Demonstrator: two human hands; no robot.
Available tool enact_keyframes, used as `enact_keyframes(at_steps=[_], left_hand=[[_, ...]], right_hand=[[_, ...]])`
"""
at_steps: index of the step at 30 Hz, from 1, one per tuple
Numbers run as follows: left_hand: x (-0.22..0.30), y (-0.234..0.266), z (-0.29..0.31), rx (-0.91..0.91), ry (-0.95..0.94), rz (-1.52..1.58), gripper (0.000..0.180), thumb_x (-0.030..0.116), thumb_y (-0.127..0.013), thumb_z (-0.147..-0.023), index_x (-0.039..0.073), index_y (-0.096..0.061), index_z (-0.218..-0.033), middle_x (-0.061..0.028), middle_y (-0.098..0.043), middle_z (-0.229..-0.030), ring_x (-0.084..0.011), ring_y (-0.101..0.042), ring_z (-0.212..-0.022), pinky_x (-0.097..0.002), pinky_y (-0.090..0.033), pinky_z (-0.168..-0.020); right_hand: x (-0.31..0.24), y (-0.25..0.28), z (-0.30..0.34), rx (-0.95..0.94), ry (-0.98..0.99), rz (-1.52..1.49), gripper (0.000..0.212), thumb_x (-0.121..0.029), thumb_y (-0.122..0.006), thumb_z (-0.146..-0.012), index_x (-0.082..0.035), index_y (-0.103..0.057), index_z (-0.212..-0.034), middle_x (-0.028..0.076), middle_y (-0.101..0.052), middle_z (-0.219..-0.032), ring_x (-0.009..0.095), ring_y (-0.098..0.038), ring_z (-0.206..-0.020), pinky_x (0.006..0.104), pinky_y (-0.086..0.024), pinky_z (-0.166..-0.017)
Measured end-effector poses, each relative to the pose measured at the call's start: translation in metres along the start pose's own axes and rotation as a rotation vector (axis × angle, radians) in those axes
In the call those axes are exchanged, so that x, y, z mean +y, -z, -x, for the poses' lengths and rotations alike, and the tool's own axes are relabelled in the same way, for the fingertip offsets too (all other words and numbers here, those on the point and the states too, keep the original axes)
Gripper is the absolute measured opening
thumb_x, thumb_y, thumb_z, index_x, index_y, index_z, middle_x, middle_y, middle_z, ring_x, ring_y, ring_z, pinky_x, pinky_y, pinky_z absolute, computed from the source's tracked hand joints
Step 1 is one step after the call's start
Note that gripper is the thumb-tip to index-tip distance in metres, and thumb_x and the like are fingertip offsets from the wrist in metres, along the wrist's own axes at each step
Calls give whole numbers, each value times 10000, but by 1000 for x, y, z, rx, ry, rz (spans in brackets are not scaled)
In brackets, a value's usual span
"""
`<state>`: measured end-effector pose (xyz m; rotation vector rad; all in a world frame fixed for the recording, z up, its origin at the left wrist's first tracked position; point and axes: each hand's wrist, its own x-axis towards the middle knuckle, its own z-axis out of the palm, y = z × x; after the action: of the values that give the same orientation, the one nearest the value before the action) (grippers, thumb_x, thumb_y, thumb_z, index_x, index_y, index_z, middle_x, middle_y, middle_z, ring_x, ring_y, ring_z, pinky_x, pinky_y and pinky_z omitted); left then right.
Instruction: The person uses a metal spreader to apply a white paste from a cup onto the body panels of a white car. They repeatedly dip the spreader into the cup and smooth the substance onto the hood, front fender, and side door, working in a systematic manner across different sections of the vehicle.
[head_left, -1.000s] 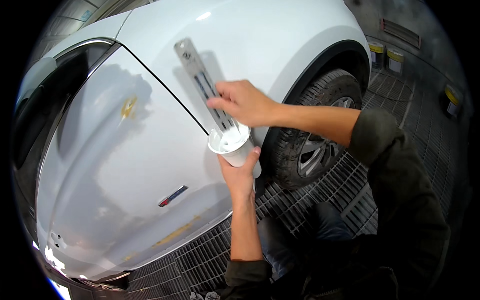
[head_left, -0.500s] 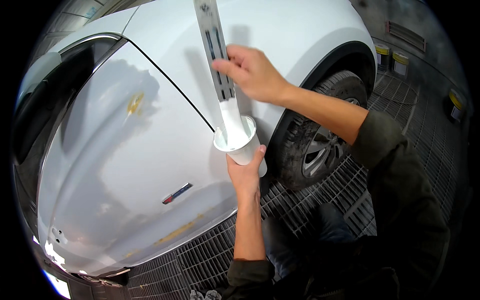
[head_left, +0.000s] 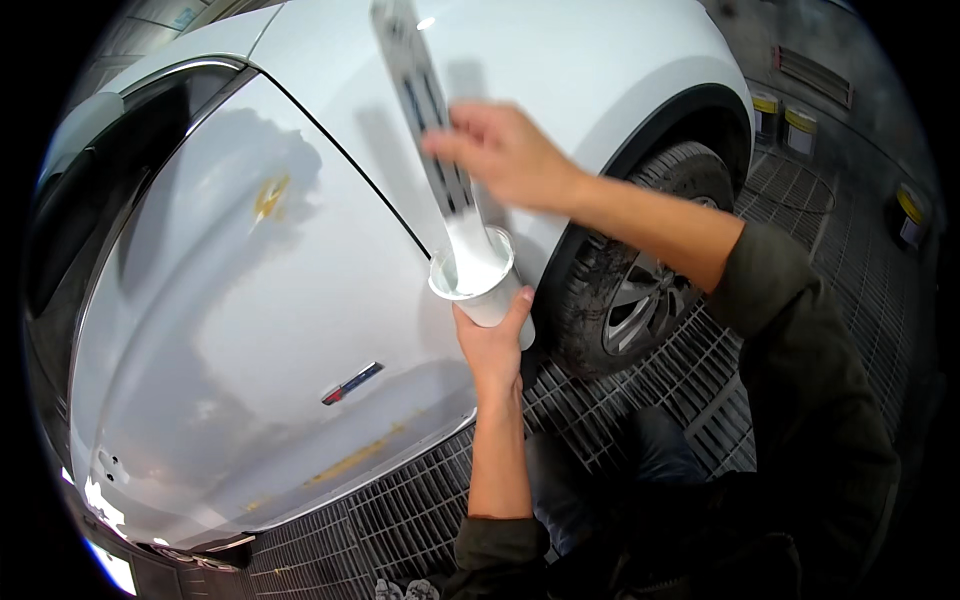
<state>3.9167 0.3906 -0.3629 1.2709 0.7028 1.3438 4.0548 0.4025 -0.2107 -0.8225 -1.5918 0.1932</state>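
My left hand (head_left: 490, 345) is wrapped round a white plastic cup (head_left: 492, 308) from below, its thumb along the cup's right side. White paint (head_left: 478, 262) is in the cup and coats the lower end of a flat metal paint stirring stick (head_left: 418, 92). The stick has slots along its length and stands tilted in the cup, its top leaning left. My right hand (head_left: 515, 158), somewhat blurred, grips the stick between thumb and fingers above the rim. Where the stick's tip ends inside the cup is hidden.
Just beyond the cup stands a white car; its door (head_left: 270, 300) bears grey and yellowish repair patches and a small badge (head_left: 352, 384). To the right are a wheel (head_left: 640, 270) and several paint cans (head_left: 800, 130). Metal floor grating (head_left: 590, 430) lies below.
The stick and my right hand have dipped slightly, the stick going a little deeper into the cup and its top leaning further left. The cup and left hand have hardly moved.
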Motion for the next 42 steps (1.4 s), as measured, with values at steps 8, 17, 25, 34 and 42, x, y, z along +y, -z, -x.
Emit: enact_keyframes(at_steps=[8, 17, 25, 34, 42], left_hand=[[1, -4, -1, -26, 20, 3, 676, 89, -838, -724, -10, -472, -1284, -126, -581, -1207, -228, -563, -1101, -359, -443, -963], [3, -5, 0, -4, -13, 10, 617, 99, -824, -745, -5, -506, -1263, -101, -600, -1179, -209, -571, -1063, -354, -444, -941], [2, -4, 0, -19, 3, 17, 641, 107, -829, -743, -7, -495, -1279, -105, -592, -1194, -212, -563, -1088, -364, -438, -956], [5, -3, 4, -33, 23, 21, 641, 112, -820, -761, -20, -489, -1293, -125, -582, -1226, -234, -560, -1127, -375, -421, -998], [4, 0, 10, -9, 74, 51, 633, 83, -811, -764, -28, -489, -1298, -130, -582, -1229, -235, -554, -1144, -381, -411, -1019]], right_hand=[[6, -2, 15, -62, -28, 162, 299, -302, -651, -928, -27, -609, -818, -32, -465, -606, 63, -417, -576, 269, -355, -511], [7, -5, 9, -40, -29, 143, 313, -283, -620, -958, -34, -565, -778, -60, -472, -622, 36, -406, -582, 237, -329, -501], [16, -7, 21, -77, -121, 155, 310, -323, -644, -938, -22, -639, -863, -50, -484, -620, 54, -430, -579, 247, -359, -515], [7, 25, -65, 27, -59, -42, 296, -259, -614, -950, -17, -602, -780, 2, -518, -613, 98, -462, -567, 293, -385, -526], [12, 15, -80, 61, 21, -11, 341, -244, -604, -944, 26, -611, -736, 8, -518, -610, 110, -447, -567, 322, -390, -523]])
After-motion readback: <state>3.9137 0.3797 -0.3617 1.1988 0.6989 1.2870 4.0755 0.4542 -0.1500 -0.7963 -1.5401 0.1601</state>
